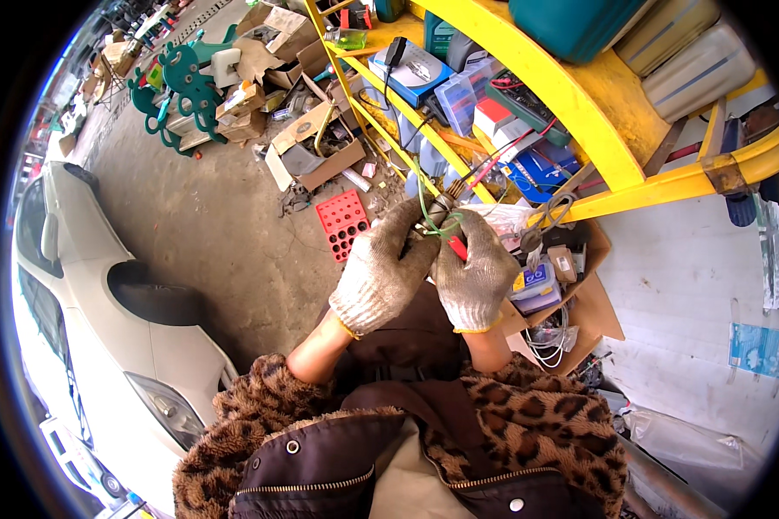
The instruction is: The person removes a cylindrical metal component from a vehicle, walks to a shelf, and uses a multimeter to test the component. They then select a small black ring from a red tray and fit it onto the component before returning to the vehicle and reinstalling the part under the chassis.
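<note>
At frame centre, fingers of left hand [379, 270] and right hand [476, 270] pinch green wire [442, 232]; loops present but slack, handling appears unfinished.

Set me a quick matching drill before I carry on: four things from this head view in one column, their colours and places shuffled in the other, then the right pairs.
Things
1. Thin wire
2. Case with round compartments
3. Parked car
4. Metal shelving frame

Colours and places
A. White, at the left of the view
B. Yellow, at the upper right
C. Green, between the gloved left hand and gloved right hand
D. Red, lying on the floor

Right pairs: 1-C, 2-D, 3-A, 4-B
</note>
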